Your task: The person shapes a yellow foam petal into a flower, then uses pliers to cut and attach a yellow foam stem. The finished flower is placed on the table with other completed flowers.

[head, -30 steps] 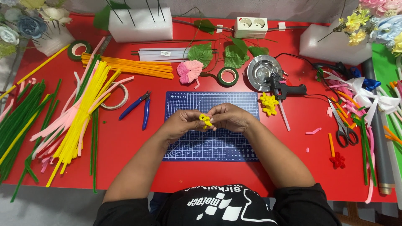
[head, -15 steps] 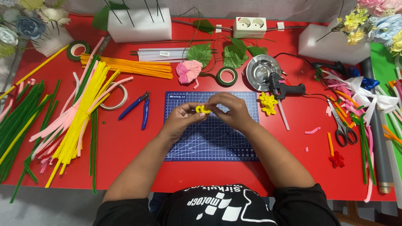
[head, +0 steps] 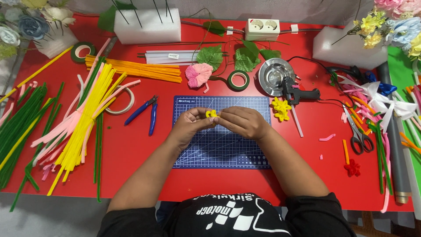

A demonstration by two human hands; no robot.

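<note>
Your left hand (head: pixel 189 125) and right hand (head: pixel 242 122) meet above the blue cutting mat (head: pixel 221 149), both pinching a small yellow pipe-cleaner piece (head: pixel 211 114) between the fingertips. Blue pliers (head: pixel 144 112) lie left of the mat, a finished yellow flower (head: pixel 280 108) just right.

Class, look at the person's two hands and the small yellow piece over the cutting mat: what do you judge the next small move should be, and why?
Probably another small bend or twist of the yellow pipe-cleaner piece. The left hand and the right hand pinch it together above the blue cutting mat, and it looks only partly looped, while a fuller yellow flower lies finished beside the mat.
</note>
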